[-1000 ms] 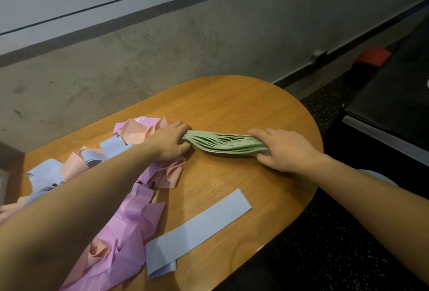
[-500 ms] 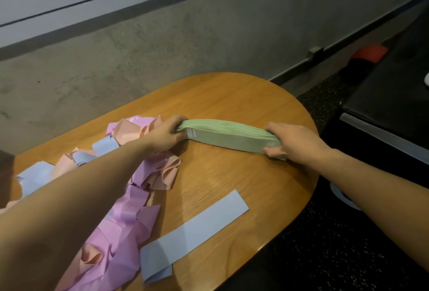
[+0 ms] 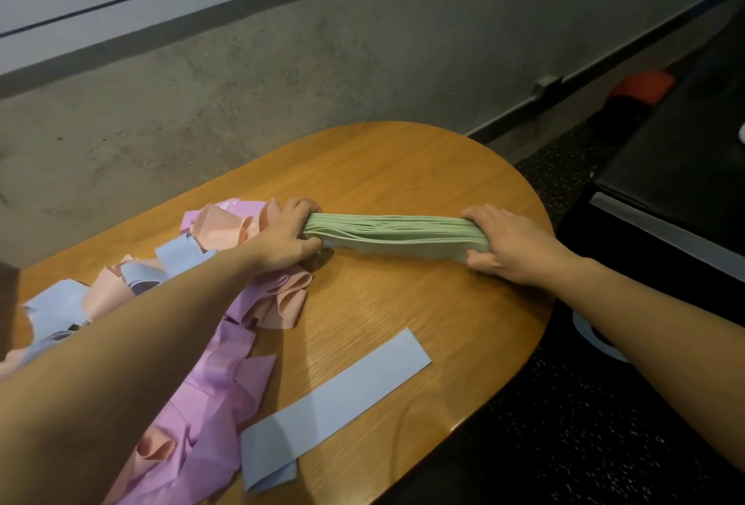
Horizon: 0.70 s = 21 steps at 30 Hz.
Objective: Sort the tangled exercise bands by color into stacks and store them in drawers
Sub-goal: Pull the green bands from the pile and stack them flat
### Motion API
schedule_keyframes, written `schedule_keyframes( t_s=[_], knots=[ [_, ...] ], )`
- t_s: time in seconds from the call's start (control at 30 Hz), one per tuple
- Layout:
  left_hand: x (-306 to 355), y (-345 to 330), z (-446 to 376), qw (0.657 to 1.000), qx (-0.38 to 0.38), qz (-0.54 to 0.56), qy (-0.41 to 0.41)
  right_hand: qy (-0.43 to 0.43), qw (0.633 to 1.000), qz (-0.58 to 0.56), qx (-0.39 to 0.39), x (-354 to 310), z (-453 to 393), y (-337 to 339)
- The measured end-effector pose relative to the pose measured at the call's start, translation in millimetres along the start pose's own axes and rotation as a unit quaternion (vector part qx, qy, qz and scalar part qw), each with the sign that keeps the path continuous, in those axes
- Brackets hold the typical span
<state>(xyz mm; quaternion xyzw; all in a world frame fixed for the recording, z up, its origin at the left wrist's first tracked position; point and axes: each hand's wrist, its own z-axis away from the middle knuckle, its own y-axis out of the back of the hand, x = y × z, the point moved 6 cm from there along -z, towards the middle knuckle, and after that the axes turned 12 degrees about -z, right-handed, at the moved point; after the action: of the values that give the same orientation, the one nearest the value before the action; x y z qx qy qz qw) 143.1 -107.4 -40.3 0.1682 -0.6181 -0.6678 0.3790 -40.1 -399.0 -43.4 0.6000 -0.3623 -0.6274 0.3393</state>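
Observation:
A stack of green bands (image 3: 395, 235) is held on edge over the wooden table (image 3: 403, 166). My left hand (image 3: 286, 238) grips its left end and my right hand (image 3: 508, 246) grips its right end. A flat blue band (image 3: 342, 399) lies alone near the table's front edge. A tangled pile of pink, peach and blue bands (image 3: 209, 363) covers the table's left part, partly hidden under my left forearm.
A grey concrete wall (image 3: 242, 101) runs behind the table. A black bench or cabinet (image 3: 677, 166) stands to the right, with a red object (image 3: 641, 86) on the dark floor beyond it. Bare wood shows at the table's far end.
The green stack was lifted off the table, straightened and turned on edge between both hands. My right hand shifted further right along it.

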Motion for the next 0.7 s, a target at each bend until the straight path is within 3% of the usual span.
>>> schedule_keyframes(
  t_s=[0.17,0.33,0.47,0.6,0.7],
  knots=[
    [-1,1,1,1.000,-0.029,-0.008,0.000,0.037,0.999,-0.014,-0.017,-4,7,-1],
    [-4,0,2,0.998,0.012,0.069,-0.005,0.010,0.982,-0.185,0.032,7,21,4],
    [-4,1,10,0.983,0.004,0.182,0.020,-0.021,0.981,-0.190,0.034,8,27,0],
    [-10,8,8,0.972,0.019,0.224,0.064,-0.027,0.981,-0.194,0.008,3,33,-1],
    [1,16,0,0.940,0.028,0.333,0.074,-0.040,0.964,-0.260,0.028,3,37,8]
  ],
)
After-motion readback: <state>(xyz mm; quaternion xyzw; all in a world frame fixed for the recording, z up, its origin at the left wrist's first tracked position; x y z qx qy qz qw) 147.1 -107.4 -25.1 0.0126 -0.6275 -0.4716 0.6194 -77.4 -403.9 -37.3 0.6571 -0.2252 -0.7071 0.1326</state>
